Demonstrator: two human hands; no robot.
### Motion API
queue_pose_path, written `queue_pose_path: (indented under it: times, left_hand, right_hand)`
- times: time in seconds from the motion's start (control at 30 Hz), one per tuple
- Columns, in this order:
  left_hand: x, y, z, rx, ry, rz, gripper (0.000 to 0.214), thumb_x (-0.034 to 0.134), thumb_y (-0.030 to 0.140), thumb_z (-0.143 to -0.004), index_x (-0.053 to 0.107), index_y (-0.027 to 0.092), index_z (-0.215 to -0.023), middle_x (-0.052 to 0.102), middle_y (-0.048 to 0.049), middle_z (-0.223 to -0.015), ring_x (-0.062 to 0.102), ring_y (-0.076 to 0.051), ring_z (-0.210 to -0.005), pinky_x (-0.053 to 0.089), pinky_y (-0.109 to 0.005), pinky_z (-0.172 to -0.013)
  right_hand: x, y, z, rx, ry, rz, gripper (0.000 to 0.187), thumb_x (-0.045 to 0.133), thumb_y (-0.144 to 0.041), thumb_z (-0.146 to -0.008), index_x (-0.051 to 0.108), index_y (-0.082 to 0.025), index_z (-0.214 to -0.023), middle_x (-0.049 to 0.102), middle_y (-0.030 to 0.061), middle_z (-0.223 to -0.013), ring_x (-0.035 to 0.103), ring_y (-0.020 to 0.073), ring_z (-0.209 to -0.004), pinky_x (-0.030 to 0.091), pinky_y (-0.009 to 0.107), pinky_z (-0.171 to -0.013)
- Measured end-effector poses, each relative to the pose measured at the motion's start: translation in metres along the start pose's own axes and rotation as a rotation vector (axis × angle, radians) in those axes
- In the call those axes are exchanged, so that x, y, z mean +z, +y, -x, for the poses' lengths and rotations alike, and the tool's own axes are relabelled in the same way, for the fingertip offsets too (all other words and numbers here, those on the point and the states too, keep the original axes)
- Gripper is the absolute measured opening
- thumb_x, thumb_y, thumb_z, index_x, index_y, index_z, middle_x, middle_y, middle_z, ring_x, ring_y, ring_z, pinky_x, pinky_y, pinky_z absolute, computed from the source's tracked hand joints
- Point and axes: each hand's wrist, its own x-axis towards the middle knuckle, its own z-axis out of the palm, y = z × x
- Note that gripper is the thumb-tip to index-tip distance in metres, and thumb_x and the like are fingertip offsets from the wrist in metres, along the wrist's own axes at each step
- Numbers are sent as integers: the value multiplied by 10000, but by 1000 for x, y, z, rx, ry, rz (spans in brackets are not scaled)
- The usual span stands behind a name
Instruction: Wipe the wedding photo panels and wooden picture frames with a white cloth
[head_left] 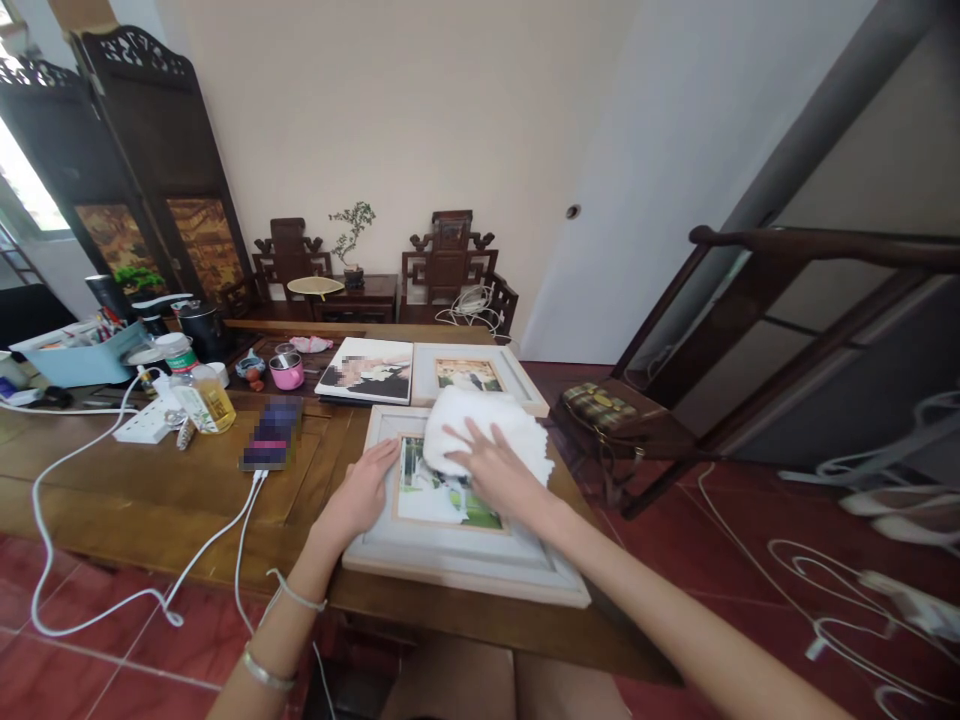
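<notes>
A pale wooden picture frame (457, 578) lies flat near the table's front edge, with a photo (427, 505) inside a light mat. My left hand (366, 488) rests on its left side, fingers stretched toward the photo. Over the upper right of the frame sits a bunched white cloth (480, 415), hiding part of the photo. My right hand (491, 465) presses on this cloth from above with its fingers spread.
Behind lie a second framed photo (469, 375) and a flat printed picture (367, 370). Leftward are a phone (271, 435) on white cables, a bottle (199, 390), a power strip (142, 420) and a pink cup (286, 372). A wooden chair (652, 410) holding a bag (600, 410) stands right.
</notes>
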Motion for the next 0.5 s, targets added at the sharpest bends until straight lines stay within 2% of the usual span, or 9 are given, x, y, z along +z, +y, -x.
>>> queue_pose_path:
  times: [0.1, 0.2, 0.37, 0.5]
  left_hand:
    - [0, 0, 0, 11, 8, 8, 630, 302, -31, -752, 411, 182, -1335, 404, -71, -1405, 331, -183, -1320, 274, -447, -1104]
    - [0, 0, -1, 24, 16, -5, 614, 300, -26, -765, 414, 179, -1332, 410, -83, -1400, 345, -185, -1312, 288, -449, -1096]
    - [2, 1, 0, 10, 33, -15, 619, 298, -29, -754, 418, 178, -1325, 406, -87, -1402, 345, -186, -1310, 293, -461, -1088]
    - [2, 2, 0, -13, 36, -14, 611, 287, -19, -764, 409, 172, -1331, 411, -87, -1397, 344, -178, -1311, 291, -443, -1092]
  right_hand:
    - [1, 7, -19, 40, 2, 39, 650, 382, 73, -648, 544, -170, -1229, 250, 65, -1477, 95, 409, -1337, 155, 679, -986]
    - [-4, -7, -17, -17, -60, -10, 696, 371, 91, -623, 541, -191, -1236, 248, 54, -1478, 85, 412, -1338, 156, 700, -971]
    - [-24, -41, 23, -174, -238, -184, 707, 380, 74, -597, 556, -216, -1217, 271, 42, -1468, 63, 369, -1352, 154, 678, -997]
    - [-47, -58, 57, -210, -349, -292, 677, 378, 60, -603, 578, -221, -1186, 286, 26, -1462, 62, 337, -1357, 149, 642, -1030]
